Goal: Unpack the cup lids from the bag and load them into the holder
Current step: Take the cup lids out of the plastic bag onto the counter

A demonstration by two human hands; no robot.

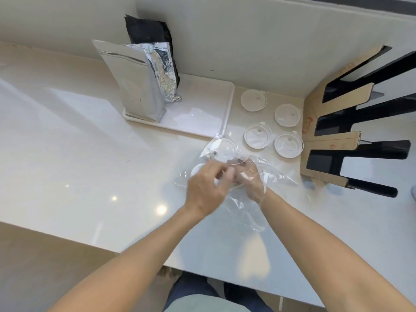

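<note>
A clear plastic bag (273, 174) lies crumpled on the white counter, and a stack of white cup lids (221, 152) shows through its far end. My right hand (253, 182) is inside the bag, seen through the film, its fingers curled near the lids. My left hand (208, 188) pinches the bag film from outside, just left of the right hand. Several loose lids lie on the counter beyond, among them lid (253, 100), lid (287, 115) and lid (257, 136). The cardboard and black slotted holder (331, 136) stands at the right.
A white tray (202, 122) at the back carries a silver pouch (135, 84) and a black pouch (150, 32) against the wall. The counter's front edge runs below my forearms.
</note>
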